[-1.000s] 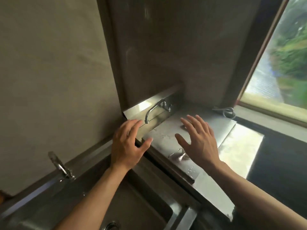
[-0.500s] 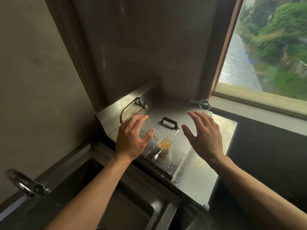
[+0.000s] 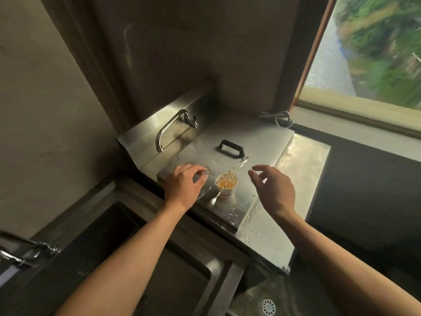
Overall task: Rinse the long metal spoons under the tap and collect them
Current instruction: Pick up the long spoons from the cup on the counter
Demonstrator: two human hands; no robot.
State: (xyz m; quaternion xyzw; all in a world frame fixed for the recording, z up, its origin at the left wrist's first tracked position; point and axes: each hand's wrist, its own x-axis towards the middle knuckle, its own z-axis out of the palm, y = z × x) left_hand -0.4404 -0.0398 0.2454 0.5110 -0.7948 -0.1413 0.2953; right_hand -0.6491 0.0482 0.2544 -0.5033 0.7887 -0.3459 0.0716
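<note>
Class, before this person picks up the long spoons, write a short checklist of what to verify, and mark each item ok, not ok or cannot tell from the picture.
1. Both long spoons visible and reachable, lying across the cup: ok.
2. Left hand free, holding nothing: ok.
3. Right hand free, holding nothing: ok.
4. Cup is empty, so nothing spills when the spoons lift: not ok, orange liquid inside.
5. Tap running for rinsing: not ok, no water visible at the spout.
6. Spoons are clean: cannot tell.
</note>
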